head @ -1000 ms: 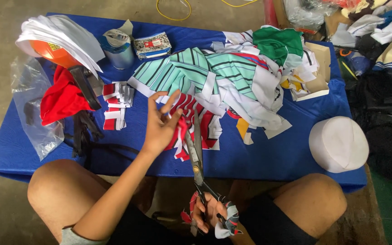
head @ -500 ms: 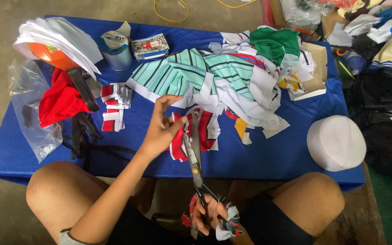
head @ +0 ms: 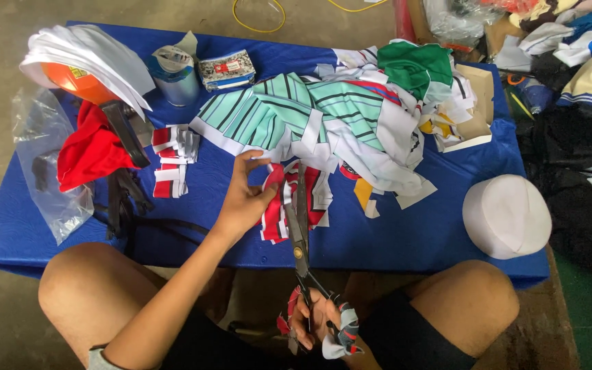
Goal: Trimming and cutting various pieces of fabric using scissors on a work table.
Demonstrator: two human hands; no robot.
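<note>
The red-and-white fabric piece [head: 289, 205] lies near the front edge of the blue surface [head: 412, 240], at its middle. The scissors [head: 301, 226] lie over it, blades pointing away, seemingly almost shut. The right hand [head: 316, 318] has its fingers closed through the cloth-wrapped handles below the front edge. The left hand [head: 244, 199] pinches the piece's left side. Judgement: a cut is in progress; continuing calls for keeping the fabric taut. Striped fabric pile [head: 323, 116] lies behind; cut strips [head: 173, 161] lie left.
</note>
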